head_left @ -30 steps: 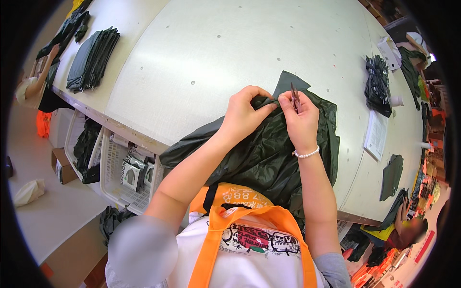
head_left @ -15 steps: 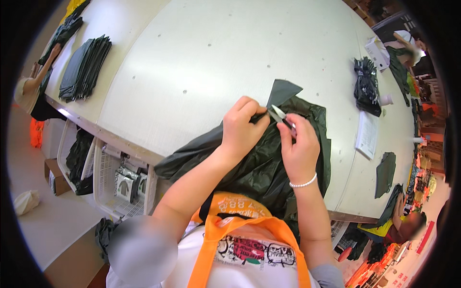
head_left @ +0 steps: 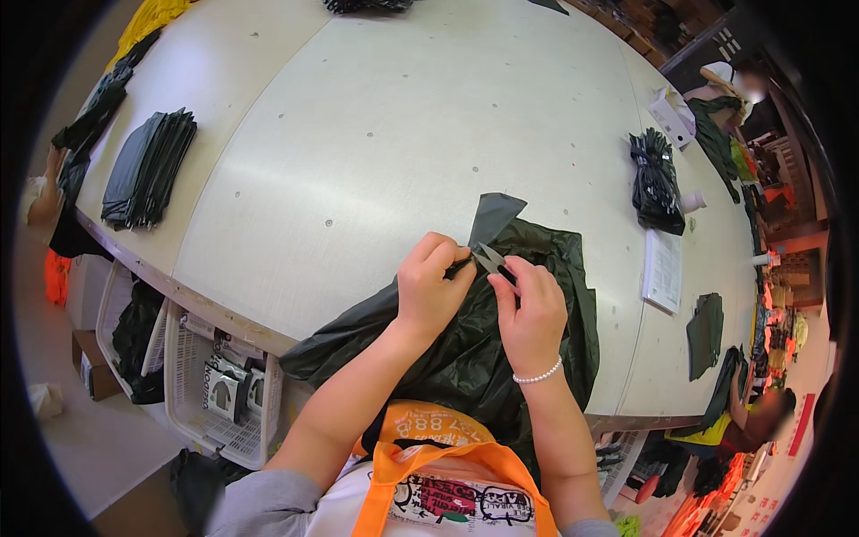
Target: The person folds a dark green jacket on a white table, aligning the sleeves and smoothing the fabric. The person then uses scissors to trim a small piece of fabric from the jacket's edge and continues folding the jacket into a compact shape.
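Note:
A dark green, thin, shiny garment (head_left: pixel 447 331) lies bunched on the table edge in front of me, with a flat pointed flap (head_left: pixel 495 215) of it sticking out on the far side. My left hand (head_left: pixel 434 282) pinches the cloth close to the base of that flap. In my right hand (head_left: pixel 534 309) is a small pair of thread snips (head_left: pixel 491 259), its two blades apart and pointing at the cloth by my left fingertips. Whether the blades touch a thread is too small to tell.
On the pale table (head_left: pixel 295 161) are a stack of folded dark pieces (head_left: pixel 150 170) at left, a tied dark bundle (head_left: pixel 656 183) and white papers (head_left: pixel 662 271) at right. White plastic baskets (head_left: pixel 183 385) stand below the left edge. Other people work at the far right and left.
My view has tilted up and shifted, so things sit lower in it. Both hands keep their hold on the garment and the snips, close together at the flap.

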### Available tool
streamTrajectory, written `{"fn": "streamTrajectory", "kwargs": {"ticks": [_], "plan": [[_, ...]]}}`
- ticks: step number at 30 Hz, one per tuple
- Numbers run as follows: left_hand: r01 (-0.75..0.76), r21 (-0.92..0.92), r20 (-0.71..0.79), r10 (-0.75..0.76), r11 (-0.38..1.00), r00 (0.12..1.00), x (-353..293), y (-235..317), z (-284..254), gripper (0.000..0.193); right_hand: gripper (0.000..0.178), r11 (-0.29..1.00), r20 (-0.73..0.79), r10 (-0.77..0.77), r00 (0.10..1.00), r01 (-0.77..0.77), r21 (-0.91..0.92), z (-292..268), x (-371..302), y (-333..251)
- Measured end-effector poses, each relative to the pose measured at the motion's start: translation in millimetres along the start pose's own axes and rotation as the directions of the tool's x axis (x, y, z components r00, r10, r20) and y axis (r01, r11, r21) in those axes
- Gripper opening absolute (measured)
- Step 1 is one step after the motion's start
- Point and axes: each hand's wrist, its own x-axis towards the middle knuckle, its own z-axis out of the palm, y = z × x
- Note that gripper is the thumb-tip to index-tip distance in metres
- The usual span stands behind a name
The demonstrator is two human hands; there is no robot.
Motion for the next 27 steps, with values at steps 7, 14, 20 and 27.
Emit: {"fn": "streamTrajectory", "kwargs": {"ticks": [7,14,20,27], "plan": [[-0.056,0.03,-0.008,0.057,0.998,0.998,-4.0,-1.5,2.0,0.016,0.02,0.999,0.026,0.013,1.0,-0.013,-0.034,-3.6,-1.4,-3.0],[-0.047,0.004,-0.039,0.048,0.999,0.998,-3.4,1.0,1.1,0.016,0.018,0.994,-0.04,0.057,0.998,-0.053,0.092,3.9,-4.8,1.2],[0.0,0.006,-0.042,0.001,1.0,0.999,-0.1,-0.6,-1.4,0.016,0.021,0.955,-0.03,0.133,0.991,-0.12,0.271,8.7,-8.1,1.4],[0.017,0.047,-0.013,-0.016,0.999,1.0,4.3,1.6,2.4,0.015,0.016,0.986,-0.066,0.049,0.997,-0.038,0.165,18.5,-1.6,10.2]]}}
